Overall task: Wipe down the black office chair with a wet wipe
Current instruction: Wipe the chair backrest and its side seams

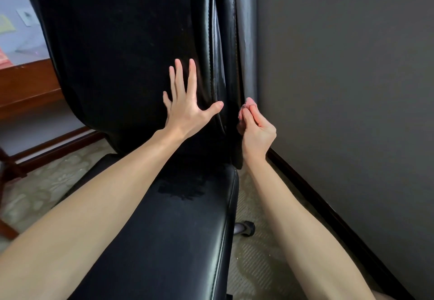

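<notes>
Upholstery of the black office chair (122, 52) fills the middle of the frame, its backrest rising to the top edge and its seat (176, 234) running down to the bottom. The left hand (187, 111) lies flat against the backrest at centre, fingers straight and spread, thumb reaching to the stitched side seam. Just right of it, the right hand (257, 132) pinches a small bunched wet wipe (249, 104) between curled fingertips, at the backrest's right edge beside the grey wall (340, 88). A damp patch (183, 187) shows on the seat's rear. A caster (246, 228) stands on patterned carpet (253, 264) at lower right.
</notes>
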Motion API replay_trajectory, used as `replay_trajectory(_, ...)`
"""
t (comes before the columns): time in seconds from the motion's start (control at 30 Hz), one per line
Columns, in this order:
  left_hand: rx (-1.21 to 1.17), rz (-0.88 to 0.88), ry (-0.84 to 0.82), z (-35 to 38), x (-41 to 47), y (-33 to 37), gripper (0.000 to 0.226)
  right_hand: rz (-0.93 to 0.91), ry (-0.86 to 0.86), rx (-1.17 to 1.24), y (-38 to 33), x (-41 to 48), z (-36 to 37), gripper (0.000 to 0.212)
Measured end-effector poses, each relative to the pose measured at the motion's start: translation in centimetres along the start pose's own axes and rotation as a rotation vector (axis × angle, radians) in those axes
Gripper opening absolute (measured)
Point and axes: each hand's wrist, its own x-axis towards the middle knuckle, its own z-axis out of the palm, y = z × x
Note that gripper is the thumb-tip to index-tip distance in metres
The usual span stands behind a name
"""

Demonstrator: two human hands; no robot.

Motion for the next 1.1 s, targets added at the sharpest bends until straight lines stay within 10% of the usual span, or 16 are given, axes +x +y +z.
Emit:
replay_trajectory(0.6,-0.052,0.049,-0.070,-0.7,-1.9,1.9,0.111,0.484,0.091,-0.284,8.6,-6.2,-10.9,0.015)
replay_trajectory(1.1,-0.052,0.064,-0.031,-0.5,-2.0,1.8,0.108,0.199,0.054,-0.064,4.6,-4.1,-5.0,0.028)
